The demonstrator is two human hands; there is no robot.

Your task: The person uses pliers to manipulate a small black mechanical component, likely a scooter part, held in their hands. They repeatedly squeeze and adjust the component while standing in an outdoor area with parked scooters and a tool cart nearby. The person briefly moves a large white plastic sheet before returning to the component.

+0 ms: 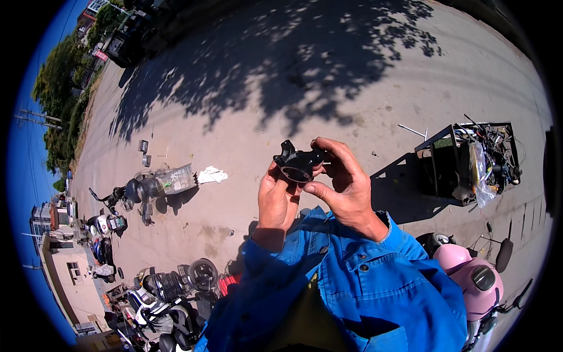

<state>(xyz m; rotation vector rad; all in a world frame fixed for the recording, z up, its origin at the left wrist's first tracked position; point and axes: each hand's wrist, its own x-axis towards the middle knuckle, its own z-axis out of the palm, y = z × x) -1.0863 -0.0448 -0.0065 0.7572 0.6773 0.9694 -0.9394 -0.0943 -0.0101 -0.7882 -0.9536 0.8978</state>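
Lying crosswise, black part point(299, 159), ring side toward jacket point(384, 271)

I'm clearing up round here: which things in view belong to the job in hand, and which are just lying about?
In hand:
black part, held by left grip and right grip

Probably just about, untouched:
black-framed bin of mixed items
T-shaped rod
crumpled white cloth or paper
pink scooter
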